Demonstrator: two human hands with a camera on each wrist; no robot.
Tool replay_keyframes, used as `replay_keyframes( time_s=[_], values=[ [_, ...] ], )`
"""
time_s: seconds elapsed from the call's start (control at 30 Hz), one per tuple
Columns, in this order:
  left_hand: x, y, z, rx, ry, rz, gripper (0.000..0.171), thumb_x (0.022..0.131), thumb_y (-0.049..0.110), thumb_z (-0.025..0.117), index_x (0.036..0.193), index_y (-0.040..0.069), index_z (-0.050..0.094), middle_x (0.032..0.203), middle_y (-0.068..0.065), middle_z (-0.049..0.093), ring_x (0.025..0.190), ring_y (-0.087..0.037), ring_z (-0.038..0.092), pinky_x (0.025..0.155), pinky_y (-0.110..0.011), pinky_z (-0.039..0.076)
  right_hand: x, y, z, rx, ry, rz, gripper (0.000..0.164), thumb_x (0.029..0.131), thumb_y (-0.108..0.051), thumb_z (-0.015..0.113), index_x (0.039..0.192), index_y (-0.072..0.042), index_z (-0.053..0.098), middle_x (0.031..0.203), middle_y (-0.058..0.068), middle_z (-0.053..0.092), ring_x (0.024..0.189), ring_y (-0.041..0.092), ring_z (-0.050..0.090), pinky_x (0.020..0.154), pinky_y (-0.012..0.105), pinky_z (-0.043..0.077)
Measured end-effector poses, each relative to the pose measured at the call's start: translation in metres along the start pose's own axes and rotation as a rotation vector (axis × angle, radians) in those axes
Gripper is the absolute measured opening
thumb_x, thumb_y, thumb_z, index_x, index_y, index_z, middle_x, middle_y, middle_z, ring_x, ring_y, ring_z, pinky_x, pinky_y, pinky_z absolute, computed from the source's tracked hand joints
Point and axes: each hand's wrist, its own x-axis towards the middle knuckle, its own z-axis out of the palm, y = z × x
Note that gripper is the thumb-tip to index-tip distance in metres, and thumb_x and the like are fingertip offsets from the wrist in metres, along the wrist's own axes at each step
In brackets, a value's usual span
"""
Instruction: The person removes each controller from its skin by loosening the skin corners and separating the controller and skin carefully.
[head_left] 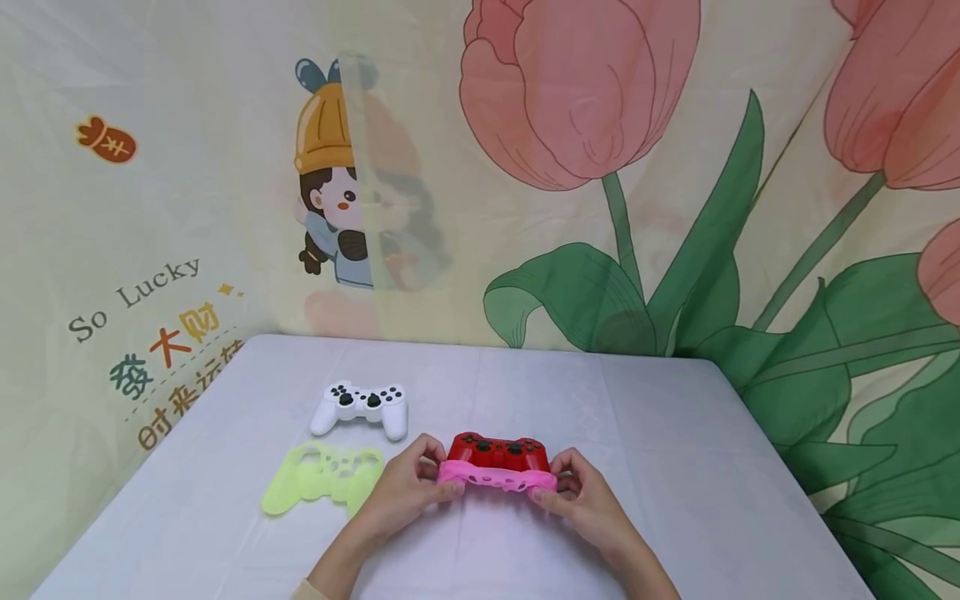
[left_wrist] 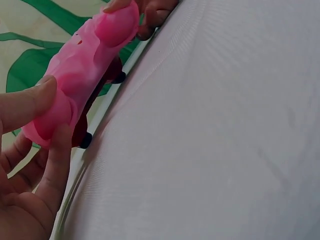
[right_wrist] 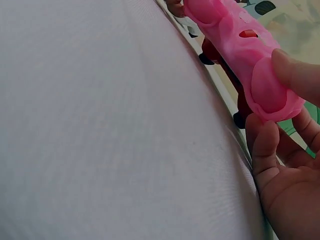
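Note:
A red game controller is held between both hands, its near side covered by a pink silicone sleeve. My left hand pinches the sleeve's left end, thumb on the near face and fingers behind. At the right end my right hand grips in the same way. In the left wrist view the pink sleeve wraps the grips, while dark shoulder buttons stick out of the uncovered red part. The right wrist view shows red through a hole in the sleeve.
A white game controller lies on the table at the left. Nearer, a yellow-green silicone sleeve lies flat, partly hidden by the left hand. The white-covered table ends at a printed cloth backdrop.

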Motion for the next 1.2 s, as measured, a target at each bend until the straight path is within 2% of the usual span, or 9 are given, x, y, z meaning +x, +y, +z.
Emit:
replay_keyframes(
  time_s=[0.37,0.7,1.0,1.2],
  values=[
    [0.0008,0.0018,-0.0007,0.039,-0.007,-0.005,0.043,0.081,0.022,0.094,0.104,0.016,0.057,0.099,-0.002,0.06,0.086,-0.019,0.058,0.064,-0.028,0.048,0.0003,-0.0029,0.0003,-0.021,-0.019,-0.009,0.043,0.087,-0.012,0.088,0.107,-0.003,0.05,0.094,0.008,0.054,0.084,0.017,0.053,0.069,0.022,0.047],
    [0.0013,0.005,-0.002,0.042,-0.033,-0.024,0.044,0.08,0.024,0.093,0.102,0.013,0.056,0.089,-0.004,0.059,0.083,-0.02,0.057,0.063,-0.029,0.049,0.0009,-0.0055,0.001,-0.061,-0.032,-0.016,0.042,0.088,-0.014,0.087,0.104,-0.004,0.05,0.091,0.007,0.051,0.083,0.017,0.05,0.068,0.022,0.043],
    [-0.0007,0.0037,0.0005,0.041,-0.016,-0.011,0.045,0.083,0.023,0.092,0.105,0.014,0.054,0.093,-0.005,0.055,0.086,-0.02,0.053,0.064,-0.028,0.046,0.0002,-0.0018,0.0052,-0.044,0.035,-0.007,0.047,0.084,-0.013,0.09,0.11,-0.004,0.052,0.096,0.01,0.06,0.077,0.018,0.057,0.063,0.022,0.049],
    [-0.0004,0.0028,-0.0002,-0.007,0.022,-0.022,0.046,0.082,0.025,0.093,0.107,0.014,0.055,0.099,-0.007,0.059,0.088,-0.021,0.056,0.068,-0.028,0.048,-0.001,-0.0019,0.0069,0.02,0.069,-0.017,0.048,0.083,-0.01,0.092,0.114,-0.004,0.056,0.11,0.013,0.064,0.097,0.023,0.068,0.081,0.024,0.06]
  ],
)
